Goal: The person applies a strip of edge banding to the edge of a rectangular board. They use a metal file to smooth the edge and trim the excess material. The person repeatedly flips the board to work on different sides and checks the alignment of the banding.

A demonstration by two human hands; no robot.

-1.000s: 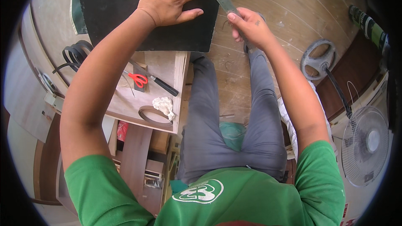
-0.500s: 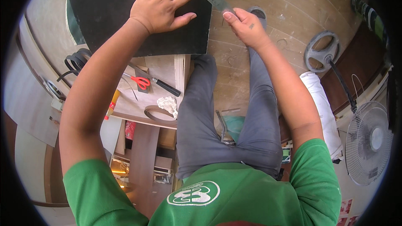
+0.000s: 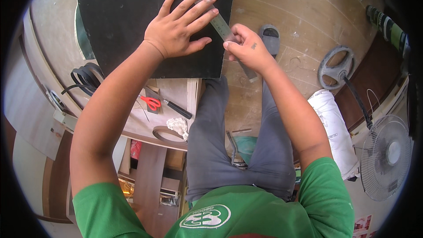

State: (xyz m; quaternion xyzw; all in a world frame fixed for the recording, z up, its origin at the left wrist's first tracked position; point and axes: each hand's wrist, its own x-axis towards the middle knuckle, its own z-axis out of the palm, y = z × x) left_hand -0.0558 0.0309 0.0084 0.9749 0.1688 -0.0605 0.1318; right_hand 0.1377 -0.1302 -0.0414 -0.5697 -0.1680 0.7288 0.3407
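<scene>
A black sheet or board (image 3: 119,17) lies at the far left, its right edge under a steel ruler (image 3: 221,28) that lies slantwise across it. My left hand (image 3: 176,30) is open and flat over the sheet, with its spread fingertips resting on the ruler. At the sheet's right edge, my right hand (image 3: 249,49) grips the ruler between thumb and curled fingers. The ruler's near end sticks out below that hand, beyond the sheet.
Red-handled scissors (image 3: 152,103), a black-handled tool (image 3: 178,109), a crumpled white wad (image 3: 178,126) and a coiled brown strip (image 3: 165,135) lie on the wooden surface. Black coiled strip (image 3: 86,77) sits at left. A fan (image 3: 387,156) and white wrapped roll (image 3: 333,128) stand right.
The view has tilted, so the ruler's far end now shows. My right hand has shifted left to the sheet's edge, and the ruler's near end has come into sight below it.
</scene>
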